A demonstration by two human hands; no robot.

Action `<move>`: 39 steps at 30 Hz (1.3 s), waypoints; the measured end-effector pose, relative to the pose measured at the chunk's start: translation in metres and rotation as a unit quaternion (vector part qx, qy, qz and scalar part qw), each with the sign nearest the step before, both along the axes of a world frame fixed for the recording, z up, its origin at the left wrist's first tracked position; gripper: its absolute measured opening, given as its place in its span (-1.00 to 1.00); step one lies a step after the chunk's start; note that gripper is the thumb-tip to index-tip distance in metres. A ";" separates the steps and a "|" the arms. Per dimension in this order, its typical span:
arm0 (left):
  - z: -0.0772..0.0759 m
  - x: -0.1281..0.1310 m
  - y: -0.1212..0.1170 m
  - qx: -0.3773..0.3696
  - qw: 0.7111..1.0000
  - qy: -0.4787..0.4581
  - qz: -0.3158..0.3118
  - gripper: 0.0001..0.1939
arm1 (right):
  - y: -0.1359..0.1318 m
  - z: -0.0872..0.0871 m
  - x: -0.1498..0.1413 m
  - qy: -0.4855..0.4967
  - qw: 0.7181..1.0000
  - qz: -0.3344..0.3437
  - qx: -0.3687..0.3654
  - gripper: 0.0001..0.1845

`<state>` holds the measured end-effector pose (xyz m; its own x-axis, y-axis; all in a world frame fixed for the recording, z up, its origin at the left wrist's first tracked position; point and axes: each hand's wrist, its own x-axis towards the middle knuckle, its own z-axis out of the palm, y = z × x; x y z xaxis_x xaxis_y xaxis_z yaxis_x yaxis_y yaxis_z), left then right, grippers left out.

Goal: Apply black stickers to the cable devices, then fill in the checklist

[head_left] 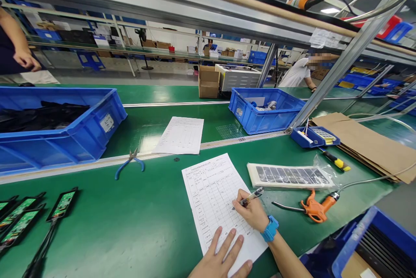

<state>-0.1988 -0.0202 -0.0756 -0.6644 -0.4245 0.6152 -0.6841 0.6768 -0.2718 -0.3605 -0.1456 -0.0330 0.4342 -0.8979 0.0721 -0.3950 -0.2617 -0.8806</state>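
A printed form sheet [211, 195] lies on the green bench in front of me. My right hand [251, 213], with a blue watch on the wrist, is closed around a pen [250, 198] whose tip rests on the sheet's right side. My left hand [221, 260] lies flat on the sheet's lower edge, fingers spread, pinning the paper down.
Right of the sheet lie a bagged tray of parts [289, 176], an orange air gun [315, 208] and a yellow-handled tool [336, 161]. Blue pliers [130, 163], a second sheet [180, 136], blue bins [58, 139] [264, 111], cardboard [367, 143] and circuit boards [22, 217] surround it. Other people stand far left and beyond.
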 end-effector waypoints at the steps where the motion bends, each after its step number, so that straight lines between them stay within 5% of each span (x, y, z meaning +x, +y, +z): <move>1: 0.000 0.000 0.000 0.003 1.000 -0.003 0.000 -0.56 | 0.000 0.000 0.000 0.000 1.000 0.000 0.000 -0.68; 39: 0.000 0.002 0.000 0.007 1.000 0.004 -0.005 -0.53 | 0.002 -0.002 -0.002 -0.016 1.000 -0.016 -0.016 -0.68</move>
